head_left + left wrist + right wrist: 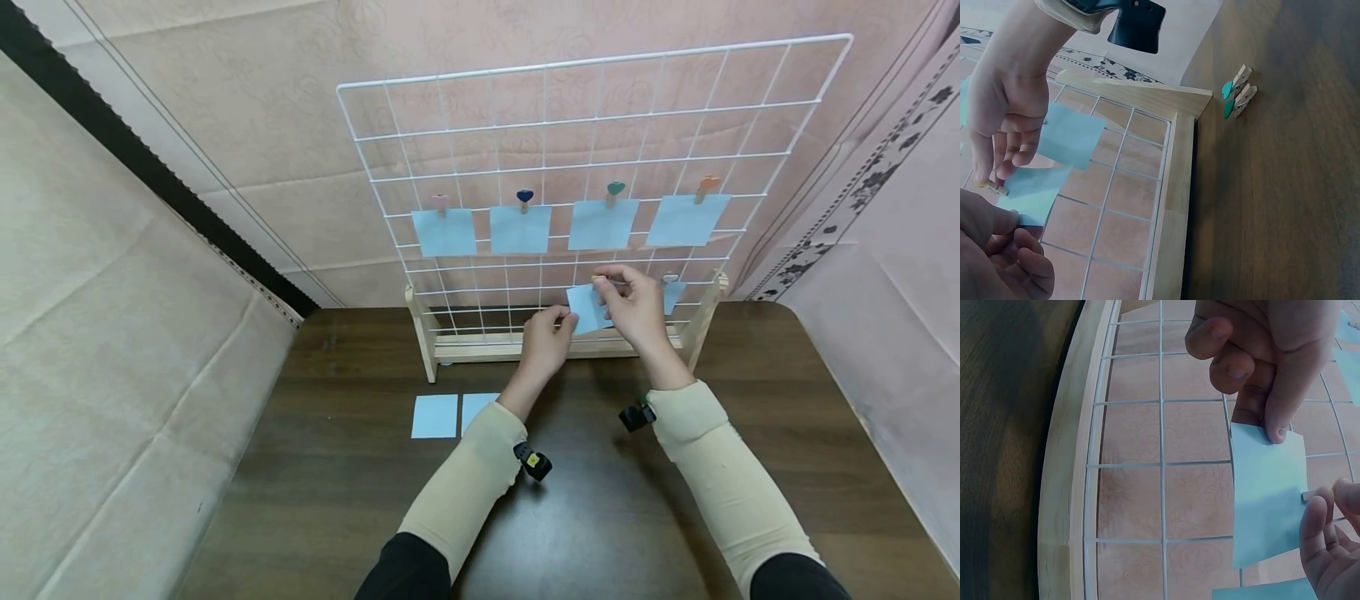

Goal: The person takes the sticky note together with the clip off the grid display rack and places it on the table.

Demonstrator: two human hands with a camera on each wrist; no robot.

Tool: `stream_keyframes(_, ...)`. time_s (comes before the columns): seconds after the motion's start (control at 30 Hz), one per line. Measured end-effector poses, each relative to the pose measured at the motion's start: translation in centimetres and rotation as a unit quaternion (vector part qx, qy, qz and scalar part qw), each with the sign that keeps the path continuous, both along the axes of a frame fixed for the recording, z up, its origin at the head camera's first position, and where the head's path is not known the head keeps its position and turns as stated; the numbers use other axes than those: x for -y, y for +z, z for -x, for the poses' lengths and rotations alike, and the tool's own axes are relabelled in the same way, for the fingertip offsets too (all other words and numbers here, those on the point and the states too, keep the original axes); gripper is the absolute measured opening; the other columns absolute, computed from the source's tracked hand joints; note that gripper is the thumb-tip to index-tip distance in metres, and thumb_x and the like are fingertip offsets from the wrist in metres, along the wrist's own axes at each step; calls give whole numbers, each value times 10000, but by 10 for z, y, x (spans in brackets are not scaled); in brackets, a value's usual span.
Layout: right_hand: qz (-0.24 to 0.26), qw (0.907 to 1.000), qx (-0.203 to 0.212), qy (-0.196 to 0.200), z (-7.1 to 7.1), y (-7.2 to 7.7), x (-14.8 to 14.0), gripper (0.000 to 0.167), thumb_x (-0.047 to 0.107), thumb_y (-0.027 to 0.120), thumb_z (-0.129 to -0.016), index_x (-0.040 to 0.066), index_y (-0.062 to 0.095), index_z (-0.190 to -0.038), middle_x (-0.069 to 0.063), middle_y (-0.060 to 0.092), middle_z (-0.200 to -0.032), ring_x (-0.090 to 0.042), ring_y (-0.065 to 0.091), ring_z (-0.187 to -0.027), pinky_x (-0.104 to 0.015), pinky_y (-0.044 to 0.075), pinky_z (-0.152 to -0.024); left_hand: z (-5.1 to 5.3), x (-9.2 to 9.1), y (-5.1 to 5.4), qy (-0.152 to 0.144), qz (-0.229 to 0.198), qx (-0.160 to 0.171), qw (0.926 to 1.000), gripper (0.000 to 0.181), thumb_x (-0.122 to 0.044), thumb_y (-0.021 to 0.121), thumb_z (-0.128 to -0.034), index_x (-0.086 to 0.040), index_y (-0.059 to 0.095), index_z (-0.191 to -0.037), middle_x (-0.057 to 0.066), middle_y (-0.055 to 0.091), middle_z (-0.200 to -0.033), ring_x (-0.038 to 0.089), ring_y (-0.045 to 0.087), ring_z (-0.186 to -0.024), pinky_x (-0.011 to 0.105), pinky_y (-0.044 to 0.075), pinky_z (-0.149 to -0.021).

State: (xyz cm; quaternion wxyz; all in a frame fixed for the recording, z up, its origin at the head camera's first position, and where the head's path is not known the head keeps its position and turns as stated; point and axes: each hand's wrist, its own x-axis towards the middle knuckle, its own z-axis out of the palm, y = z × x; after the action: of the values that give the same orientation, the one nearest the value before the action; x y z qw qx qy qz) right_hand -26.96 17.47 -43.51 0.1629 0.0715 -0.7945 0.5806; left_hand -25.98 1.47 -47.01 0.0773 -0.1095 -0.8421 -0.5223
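A light blue paper card (587,308) is held against the lower part of a white wire grid (480,176). My left hand (546,342) pinches the card's left edge between thumb and finger. My right hand (637,307) pinches a small wooden clothespin (999,188) with a yellowish top at the card's upper edge. In the right wrist view the clothespin's tip meets the card (1267,494); whether it clamps a wire too, I cannot tell. Right of it, another blue card (674,297) hangs from the grid, partly behind my right hand.
Several blue cards (520,230) hang in a row above, each under a heart-topped clothespin (525,197). Two cards lie on the table, the left card (434,417) fully visible. Two green-topped clothespins (1245,100) lie by the wooden stand (1169,206).
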Motion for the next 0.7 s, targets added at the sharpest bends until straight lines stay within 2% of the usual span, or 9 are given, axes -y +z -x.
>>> stream_keyframes(0.13,41,10000,-1,-26,0,0,0,293,213,651,-1072,14,718,-1277,-216,743,-1146,-233,675,-757,-207,522,-567,0,2,-3,57,37,-35,10000,193,-143,638,-1060,-11,779,-1059,88,753,-939,106,542,-693,239,480,-696)
stream_keyframes(0.3,-2,10000,29,-55,-1,1,1,287,171,628,-1081,-9,702,-1291,-242,732,-1158,-262,678,-765,-220,530,-575,1,6,-7,138,59,-125,9998,186,-138,644,-1048,-21,789,-1054,71,761,-952,93,569,-750,238,495,-736)
stream_keyframes(0.47,120,9999,66,-55,-14,16,6,262,86,612,-1075,-70,682,-1274,-308,706,-1100,-321,653,-729,-221,520,-558,0,9,-9,126,67,-175,9997,180,-137,644,-1043,-24,783,-1024,75,769,-975,103,594,-782,256,516,-758)
stream_keyframes(0.53,197,9998,37,2,-19,21,7,263,63,601,-1074,-93,669,-1274,-324,698,-1095,-289,653,-717,-226,523,-558,-1,10,-11,98,40,-154,9998,180,-138,643,-1046,-22,779,-1025,83,771,-992,106,607,-802,270,529,-788)
stream_keyframes(0.6,284,9996,38,52,-23,25,7,272,62,594,-1076,-102,658,-1283,-294,702,-1098,-247,659,-725,-229,537,-573,-3,11,-12,62,-4,-108,9999,181,-135,639,-1052,-20,779,-1055,89,775,-1040,103,618,-823,283,542,-825)
stream_keyframes(0.7,391,9991,88,103,-25,26,6,288,69,579,-1084,-108,640,-1303,-170,707,-1079,-196,662,-737,-221,554,-591,-4,14,-14,-9,-38,-32,10000,191,-134,625,-1065,-19,773,-1108,105,769,-1078,111,613,-793,296,547,-819)
